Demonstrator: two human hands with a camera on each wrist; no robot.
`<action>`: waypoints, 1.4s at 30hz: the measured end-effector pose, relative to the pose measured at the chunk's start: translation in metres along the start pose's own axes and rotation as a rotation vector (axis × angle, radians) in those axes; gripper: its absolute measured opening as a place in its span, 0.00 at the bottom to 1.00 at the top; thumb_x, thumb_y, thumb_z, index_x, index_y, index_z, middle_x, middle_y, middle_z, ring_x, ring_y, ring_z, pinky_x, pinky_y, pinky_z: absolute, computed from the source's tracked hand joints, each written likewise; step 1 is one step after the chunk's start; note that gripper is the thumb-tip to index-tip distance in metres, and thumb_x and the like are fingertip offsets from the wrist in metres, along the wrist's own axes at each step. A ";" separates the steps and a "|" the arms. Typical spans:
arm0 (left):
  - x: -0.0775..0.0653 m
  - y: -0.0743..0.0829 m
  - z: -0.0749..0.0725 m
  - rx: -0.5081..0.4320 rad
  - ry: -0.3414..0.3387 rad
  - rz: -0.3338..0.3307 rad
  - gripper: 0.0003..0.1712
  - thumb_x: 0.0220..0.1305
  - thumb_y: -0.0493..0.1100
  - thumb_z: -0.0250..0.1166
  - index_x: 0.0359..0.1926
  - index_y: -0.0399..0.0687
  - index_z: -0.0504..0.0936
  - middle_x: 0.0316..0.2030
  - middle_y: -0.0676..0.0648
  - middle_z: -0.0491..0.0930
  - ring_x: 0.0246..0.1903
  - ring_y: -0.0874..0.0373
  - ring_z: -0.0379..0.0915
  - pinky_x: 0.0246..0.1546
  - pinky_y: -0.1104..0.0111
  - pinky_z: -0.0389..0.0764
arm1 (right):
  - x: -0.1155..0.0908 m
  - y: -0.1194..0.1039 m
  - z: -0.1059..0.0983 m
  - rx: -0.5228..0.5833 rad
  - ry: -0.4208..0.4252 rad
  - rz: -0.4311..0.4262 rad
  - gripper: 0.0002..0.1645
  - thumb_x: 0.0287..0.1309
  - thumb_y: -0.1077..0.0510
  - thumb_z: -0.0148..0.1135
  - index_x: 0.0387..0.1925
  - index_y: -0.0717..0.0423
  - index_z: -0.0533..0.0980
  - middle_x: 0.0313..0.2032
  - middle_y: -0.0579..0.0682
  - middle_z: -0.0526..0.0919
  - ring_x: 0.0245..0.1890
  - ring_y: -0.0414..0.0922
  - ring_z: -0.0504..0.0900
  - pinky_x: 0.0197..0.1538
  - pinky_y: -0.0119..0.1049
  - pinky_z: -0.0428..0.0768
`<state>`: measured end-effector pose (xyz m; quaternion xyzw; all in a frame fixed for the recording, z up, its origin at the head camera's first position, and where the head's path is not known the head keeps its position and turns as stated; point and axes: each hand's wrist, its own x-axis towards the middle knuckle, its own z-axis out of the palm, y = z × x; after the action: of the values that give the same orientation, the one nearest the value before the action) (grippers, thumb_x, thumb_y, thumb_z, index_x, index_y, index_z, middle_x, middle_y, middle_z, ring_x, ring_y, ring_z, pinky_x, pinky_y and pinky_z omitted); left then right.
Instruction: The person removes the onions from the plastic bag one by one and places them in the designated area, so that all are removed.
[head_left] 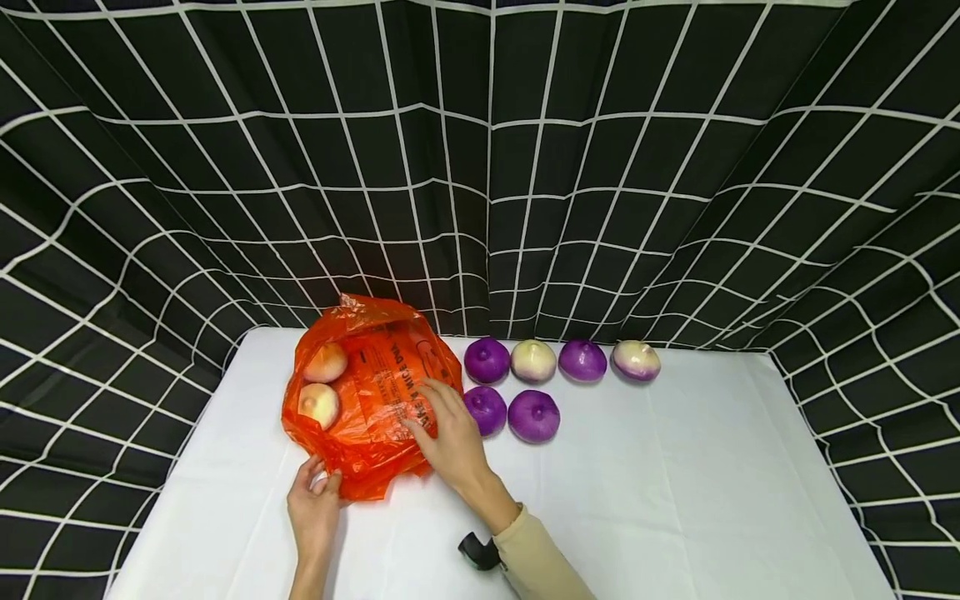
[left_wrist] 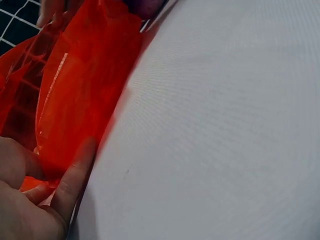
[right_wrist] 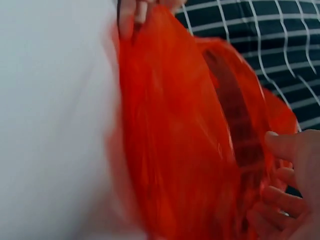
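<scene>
An orange plastic bag (head_left: 375, 387) lies on the white table (head_left: 675, 483) at the left, with two pale onions (head_left: 325, 362) showing in its mouth. My left hand (head_left: 315, 500) pinches the bag's near edge; its thumb (left_wrist: 75, 180) presses the orange film (left_wrist: 85, 85). My right hand (head_left: 446, 437) lies on the bag's right side. In the right wrist view its fingers (right_wrist: 280, 200) curl into the plastic (right_wrist: 185, 140). Just right of that hand lie two purple onions (head_left: 533, 415).
A back row of onions runs to the right: purple (head_left: 487, 360), pale (head_left: 533, 361), purple (head_left: 582, 360), pale-topped (head_left: 636, 360). A black curtain with a white grid (head_left: 480, 167) hangs behind and at both sides. A black wrist camera (head_left: 476, 550) sits on my right forearm.
</scene>
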<state>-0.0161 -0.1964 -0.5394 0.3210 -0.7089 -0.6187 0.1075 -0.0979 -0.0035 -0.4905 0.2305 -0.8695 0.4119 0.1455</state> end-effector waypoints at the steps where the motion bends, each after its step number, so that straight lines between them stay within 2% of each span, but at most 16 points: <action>1: 0.000 -0.001 0.000 0.005 0.001 0.003 0.28 0.66 0.27 0.55 0.66 0.27 0.63 0.58 0.30 0.69 0.25 0.76 0.73 0.18 0.76 0.78 | 0.003 -0.004 0.005 -0.004 -0.022 -0.011 0.30 0.58 0.52 0.69 0.59 0.59 0.74 0.61 0.53 0.74 0.63 0.48 0.72 0.66 0.41 0.71; 3: 0.000 -0.002 0.000 0.003 0.004 0.007 0.28 0.66 0.27 0.55 0.66 0.27 0.64 0.57 0.30 0.69 0.25 0.76 0.73 0.18 0.76 0.78 | 0.011 -0.010 0.017 -0.015 -0.047 -0.036 0.30 0.57 0.52 0.70 0.59 0.59 0.74 0.60 0.53 0.76 0.61 0.47 0.73 0.64 0.39 0.72; 6: 0.000 -0.002 0.000 -0.002 0.013 0.011 0.27 0.65 0.27 0.55 0.65 0.27 0.64 0.57 0.31 0.70 0.24 0.76 0.72 0.17 0.77 0.77 | 0.021 -0.020 0.032 -0.006 -0.086 -0.031 0.30 0.57 0.52 0.70 0.59 0.58 0.75 0.58 0.52 0.78 0.60 0.46 0.75 0.64 0.36 0.72; 15: 0.001 -0.002 0.002 -0.047 -0.009 -0.001 0.28 0.66 0.27 0.55 0.67 0.26 0.61 0.59 0.28 0.66 0.26 0.76 0.72 0.18 0.78 0.78 | 0.041 -0.033 0.062 -0.009 -0.171 0.056 0.32 0.56 0.49 0.71 0.60 0.55 0.74 0.57 0.50 0.78 0.58 0.44 0.76 0.62 0.34 0.74; 22: 0.000 -0.002 0.004 -0.035 -0.010 0.011 0.28 0.66 0.26 0.55 0.66 0.25 0.62 0.58 0.28 0.67 0.26 0.77 0.72 0.18 0.78 0.78 | 0.054 -0.038 0.078 0.015 -0.203 0.174 0.34 0.53 0.49 0.73 0.60 0.55 0.74 0.56 0.50 0.78 0.57 0.45 0.78 0.60 0.33 0.75; 25: 0.000 -0.002 0.003 -0.021 -0.001 0.019 0.27 0.65 0.26 0.55 0.65 0.26 0.63 0.58 0.28 0.68 0.25 0.78 0.72 0.18 0.78 0.77 | 0.059 -0.042 0.085 0.005 -0.239 0.159 0.36 0.52 0.47 0.74 0.61 0.54 0.73 0.56 0.49 0.78 0.56 0.44 0.78 0.59 0.32 0.75; 32: 0.000 -0.002 0.001 -0.011 -0.005 0.015 0.27 0.66 0.27 0.55 0.65 0.26 0.63 0.58 0.28 0.69 0.25 0.78 0.73 0.18 0.78 0.78 | 0.065 -0.043 0.100 -0.145 -0.401 0.041 0.43 0.48 0.44 0.76 0.65 0.48 0.71 0.62 0.42 0.74 0.59 0.37 0.75 0.61 0.27 0.72; 36: 0.001 -0.003 0.001 -0.024 0.004 0.019 0.27 0.65 0.27 0.55 0.65 0.25 0.64 0.57 0.27 0.69 0.25 0.78 0.73 0.17 0.78 0.77 | 0.065 -0.044 0.105 -0.149 -0.429 0.031 0.40 0.52 0.44 0.73 0.65 0.47 0.70 0.63 0.40 0.73 0.59 0.37 0.74 0.60 0.28 0.73; 42: 0.002 -0.003 -0.001 -0.010 0.003 0.016 0.28 0.65 0.28 0.56 0.65 0.26 0.63 0.58 0.27 0.69 0.26 0.80 0.72 0.18 0.78 0.78 | 0.069 -0.048 0.111 -0.231 -0.462 0.019 0.39 0.53 0.42 0.72 0.65 0.43 0.71 0.62 0.37 0.74 0.59 0.35 0.74 0.59 0.29 0.74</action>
<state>-0.0161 -0.1982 -0.5430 0.3156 -0.7082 -0.6210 0.1149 -0.1385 -0.1362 -0.4977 0.2923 -0.9230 0.2477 -0.0357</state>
